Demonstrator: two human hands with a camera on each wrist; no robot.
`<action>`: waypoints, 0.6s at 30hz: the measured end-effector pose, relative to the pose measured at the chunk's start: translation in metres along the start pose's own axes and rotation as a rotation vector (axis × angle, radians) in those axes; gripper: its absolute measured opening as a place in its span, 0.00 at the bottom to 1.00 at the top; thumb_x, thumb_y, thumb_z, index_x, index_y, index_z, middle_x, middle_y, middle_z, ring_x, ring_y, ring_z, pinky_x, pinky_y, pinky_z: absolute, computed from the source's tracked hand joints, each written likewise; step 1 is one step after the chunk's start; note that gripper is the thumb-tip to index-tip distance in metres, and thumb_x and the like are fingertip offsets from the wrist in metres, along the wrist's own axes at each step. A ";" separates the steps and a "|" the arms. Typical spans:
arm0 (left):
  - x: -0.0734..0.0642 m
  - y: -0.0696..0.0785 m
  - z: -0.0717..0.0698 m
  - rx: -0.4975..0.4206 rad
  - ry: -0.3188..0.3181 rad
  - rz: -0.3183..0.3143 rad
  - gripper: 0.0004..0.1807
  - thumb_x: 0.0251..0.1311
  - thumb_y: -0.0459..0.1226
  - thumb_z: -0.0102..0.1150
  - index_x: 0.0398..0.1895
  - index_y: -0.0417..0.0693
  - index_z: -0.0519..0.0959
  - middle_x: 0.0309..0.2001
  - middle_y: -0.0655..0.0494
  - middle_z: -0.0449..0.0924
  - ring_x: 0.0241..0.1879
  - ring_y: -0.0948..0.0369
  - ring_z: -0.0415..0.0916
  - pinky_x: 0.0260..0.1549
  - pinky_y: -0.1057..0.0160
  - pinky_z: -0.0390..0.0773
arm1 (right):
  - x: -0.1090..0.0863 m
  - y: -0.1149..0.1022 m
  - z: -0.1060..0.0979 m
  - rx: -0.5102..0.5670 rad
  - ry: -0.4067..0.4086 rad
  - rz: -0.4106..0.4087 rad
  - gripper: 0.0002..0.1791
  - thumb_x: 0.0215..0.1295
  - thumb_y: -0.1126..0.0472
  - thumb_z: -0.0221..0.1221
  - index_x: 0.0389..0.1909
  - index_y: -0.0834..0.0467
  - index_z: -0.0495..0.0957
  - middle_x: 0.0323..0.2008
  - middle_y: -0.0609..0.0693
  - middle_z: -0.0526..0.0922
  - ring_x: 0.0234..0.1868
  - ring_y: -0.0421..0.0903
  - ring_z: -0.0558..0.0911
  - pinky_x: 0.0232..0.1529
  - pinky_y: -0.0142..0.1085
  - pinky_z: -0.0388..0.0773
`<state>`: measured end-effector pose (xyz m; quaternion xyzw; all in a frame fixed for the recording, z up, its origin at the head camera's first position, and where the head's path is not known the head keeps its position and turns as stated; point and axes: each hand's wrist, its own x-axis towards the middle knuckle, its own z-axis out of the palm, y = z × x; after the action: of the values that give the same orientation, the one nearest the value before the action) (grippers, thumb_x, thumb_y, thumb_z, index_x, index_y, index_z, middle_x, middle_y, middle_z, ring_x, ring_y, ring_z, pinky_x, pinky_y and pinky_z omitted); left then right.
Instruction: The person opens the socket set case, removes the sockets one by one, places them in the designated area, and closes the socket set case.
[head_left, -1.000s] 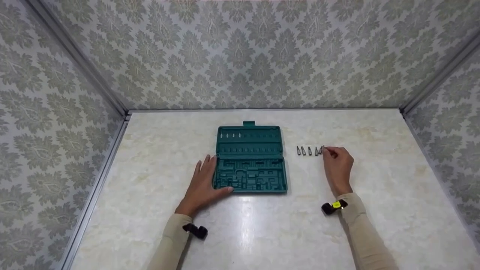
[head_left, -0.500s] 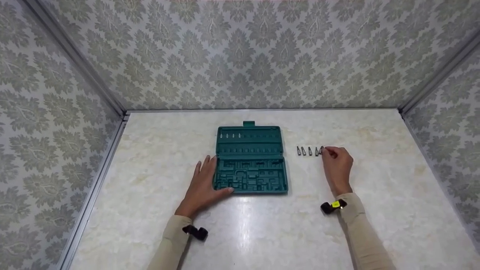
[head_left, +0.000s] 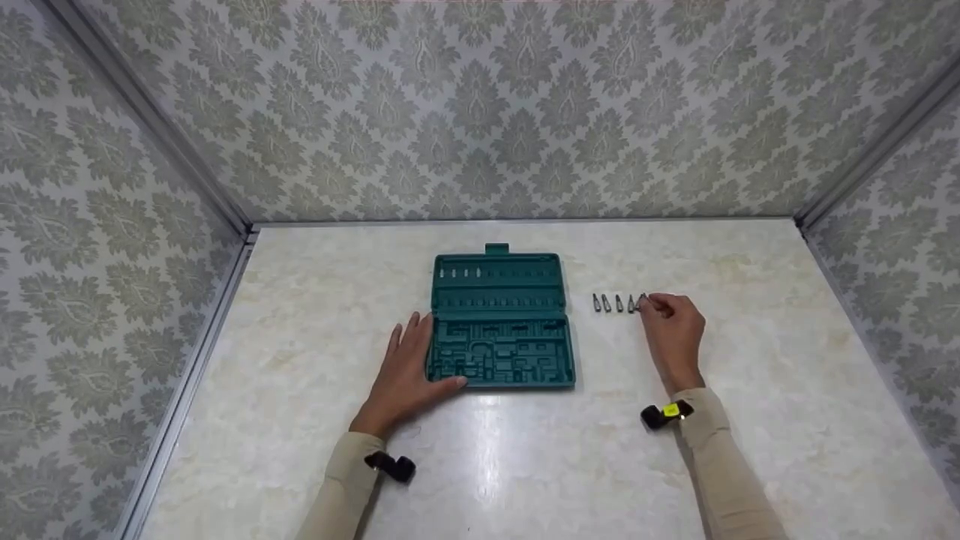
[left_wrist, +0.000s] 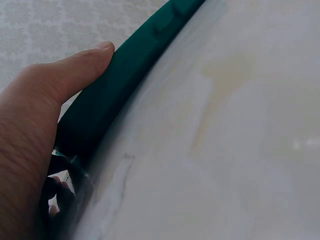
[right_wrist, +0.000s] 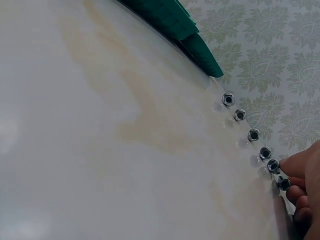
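Note:
In the head view a green plastic case [head_left: 503, 384] lies unfolded on the table. My left hand [head_left: 403, 382] rests spread against its near left corner, thumb along the front edge and fingers along the left side. The left wrist view has the thumb [left_wrist: 85, 67] on the case wall [left_wrist: 102, 102]. To the right of the case stands a row of small metal bit sockets [head_left: 619, 303], their square-holed ends [right_wrist: 254, 134] toward the right wrist camera. At the row's right end, my right hand [head_left: 673, 334] pinches one bit socket [right_wrist: 284, 184], partly hidden by the fingers.
Several small light metal pieces [head_left: 466, 273] sit in the top left slots of the case lid. A pale marbled table [head_left: 540, 465] bears everything, with patterned walls [head_left: 480, 112] behind and at both sides. Both wrists wear small black cameras [head_left: 390, 466].
My right hand has shifted slightly left with the pinched bit socket, closer to the neighbouring ones. The left hand and the case stay in place.

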<state>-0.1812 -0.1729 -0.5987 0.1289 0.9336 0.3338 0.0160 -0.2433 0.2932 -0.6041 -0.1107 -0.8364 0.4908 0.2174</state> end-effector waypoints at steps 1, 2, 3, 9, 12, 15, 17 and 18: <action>0.000 0.000 0.000 -0.003 -0.001 -0.003 0.73 0.55 0.77 0.68 0.93 0.50 0.44 0.91 0.48 0.42 0.90 0.51 0.33 0.87 0.44 0.34 | 0.000 0.000 -0.001 0.010 -0.003 0.002 0.14 0.76 0.55 0.70 0.53 0.60 0.92 0.44 0.52 0.86 0.43 0.46 0.82 0.43 0.34 0.79; 0.000 0.001 0.000 -0.005 -0.003 -0.007 0.73 0.55 0.77 0.68 0.93 0.50 0.44 0.91 0.48 0.41 0.90 0.50 0.33 0.87 0.44 0.34 | 0.000 0.000 -0.002 0.021 -0.001 0.013 0.15 0.76 0.54 0.70 0.54 0.60 0.91 0.45 0.52 0.86 0.44 0.46 0.83 0.44 0.33 0.79; 0.000 0.001 0.000 -0.007 -0.005 -0.008 0.74 0.55 0.77 0.68 0.93 0.50 0.44 0.91 0.48 0.41 0.90 0.49 0.33 0.87 0.43 0.35 | 0.000 -0.001 -0.003 0.031 0.001 0.025 0.15 0.77 0.53 0.69 0.55 0.59 0.91 0.45 0.52 0.86 0.44 0.46 0.82 0.44 0.33 0.79; 0.005 0.002 0.000 -0.007 -0.004 0.009 0.73 0.56 0.76 0.68 0.93 0.50 0.44 0.91 0.47 0.41 0.90 0.49 0.34 0.87 0.44 0.36 | 0.004 -0.016 -0.010 0.077 0.005 0.098 0.19 0.80 0.51 0.66 0.60 0.59 0.89 0.48 0.53 0.86 0.47 0.45 0.81 0.45 0.31 0.79; 0.003 0.001 -0.001 -0.004 0.003 0.007 0.73 0.55 0.76 0.69 0.93 0.51 0.44 0.91 0.47 0.42 0.90 0.50 0.34 0.87 0.44 0.35 | 0.006 -0.028 -0.006 0.064 -0.032 0.045 0.17 0.80 0.55 0.66 0.59 0.61 0.89 0.48 0.55 0.87 0.45 0.44 0.80 0.44 0.29 0.77; 0.001 0.000 -0.001 -0.008 0.001 -0.002 0.73 0.55 0.76 0.69 0.93 0.52 0.44 0.91 0.47 0.42 0.90 0.49 0.33 0.87 0.43 0.36 | 0.007 -0.038 0.002 0.055 -0.078 -0.045 0.14 0.78 0.60 0.68 0.57 0.64 0.90 0.46 0.58 0.89 0.42 0.43 0.81 0.42 0.28 0.77; 0.000 -0.001 -0.002 -0.010 -0.001 -0.003 0.73 0.55 0.77 0.68 0.93 0.52 0.44 0.91 0.47 0.41 0.90 0.49 0.32 0.87 0.42 0.37 | 0.006 -0.043 0.009 0.060 -0.117 -0.086 0.14 0.78 0.62 0.68 0.57 0.65 0.90 0.46 0.58 0.89 0.41 0.42 0.82 0.41 0.27 0.77; -0.001 -0.001 -0.001 -0.009 -0.003 -0.002 0.73 0.55 0.77 0.68 0.93 0.53 0.44 0.91 0.47 0.41 0.90 0.49 0.32 0.87 0.42 0.37 | 0.005 -0.046 0.012 0.065 -0.138 -0.103 0.14 0.77 0.62 0.69 0.57 0.65 0.90 0.46 0.59 0.89 0.40 0.42 0.82 0.41 0.27 0.77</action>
<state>-0.1808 -0.1746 -0.5981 0.1282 0.9323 0.3377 0.0186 -0.2522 0.2628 -0.5676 -0.0264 -0.8376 0.5124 0.1877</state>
